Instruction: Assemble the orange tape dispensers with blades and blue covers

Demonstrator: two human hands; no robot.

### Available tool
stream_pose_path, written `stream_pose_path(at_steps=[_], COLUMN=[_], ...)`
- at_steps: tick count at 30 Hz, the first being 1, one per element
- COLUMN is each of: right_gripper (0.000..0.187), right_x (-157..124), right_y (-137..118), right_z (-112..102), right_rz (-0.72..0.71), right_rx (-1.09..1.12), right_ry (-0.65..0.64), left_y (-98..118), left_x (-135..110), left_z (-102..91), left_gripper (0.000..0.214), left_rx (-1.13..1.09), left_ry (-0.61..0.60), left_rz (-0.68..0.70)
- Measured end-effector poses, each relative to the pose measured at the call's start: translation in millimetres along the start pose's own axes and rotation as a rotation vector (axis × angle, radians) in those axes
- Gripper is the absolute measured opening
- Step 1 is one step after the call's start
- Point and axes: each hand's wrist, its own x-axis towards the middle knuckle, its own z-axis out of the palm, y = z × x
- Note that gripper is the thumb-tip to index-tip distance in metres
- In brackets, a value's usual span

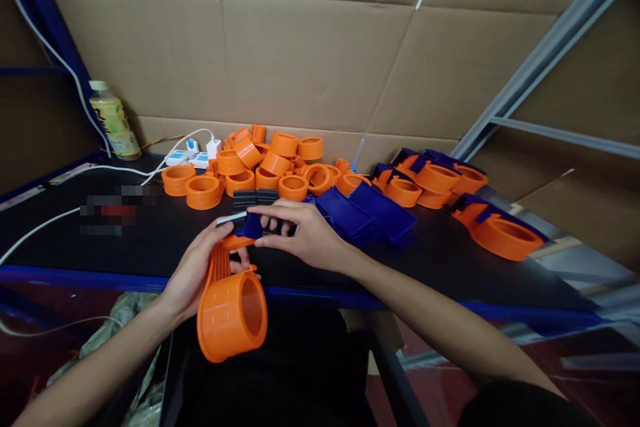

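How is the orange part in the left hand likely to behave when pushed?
The orange part is probably stiff: its ring looks evenly round, jutting out past the left hand. It's likely light for its size, since the ring is hollow. Its glossy surface may be slippery.

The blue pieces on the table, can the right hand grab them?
Probably yes: the blue pieces lie close beside the right hand, nothing seen between, but it would first need to release the orange holder.

left hand [191, 272]: grips orange holder [225, 320] | right hand [306, 232]: pinches blue piece [253, 227] | behind: piled orange rings [275, 163]
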Motion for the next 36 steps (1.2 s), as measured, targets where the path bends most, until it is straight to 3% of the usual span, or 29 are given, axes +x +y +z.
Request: stream_pose_path(at_steps=[6, 16, 26, 29, 32, 36], right_gripper=[0.048, 0.054, 0.053, 0.053, 0.051, 0.044], right_x=[-2, -5, -7, -8, -7, -2], right_y=[-1, 7, 3, 3, 7, 8], right_z=[1, 5, 1, 1, 0, -7], right_rz=[0.026, -0.149, -0.251, -0.247, -0.230, -0.199], right_rx=[0.024, -0.171, -0.237, -0.214, -0.198, -0.199], right_ry=[0.003, -0.023, -0.051, -0.038, -0.011, 0.023], left_y=[0, -2, -13, -11, -5, 0], left_x=[0, -1, 0, -3, -7, -7], left_z=[1.5, 4.5, -3.6, -6.7, -7.9, -7.0], left_gripper=[0.019, 0.023, 0.024, 0.033, 0.043, 0.042], left_rx=[0.019, 0.154, 0.345, 0.265, 0.078, -0.097], left_ry=[0.003, 0.027, -0.026, -0.062, -0.174, -0.268], left_rz=[0.034, 0.066, 0.235, 0.187, 0.125, 0.142])
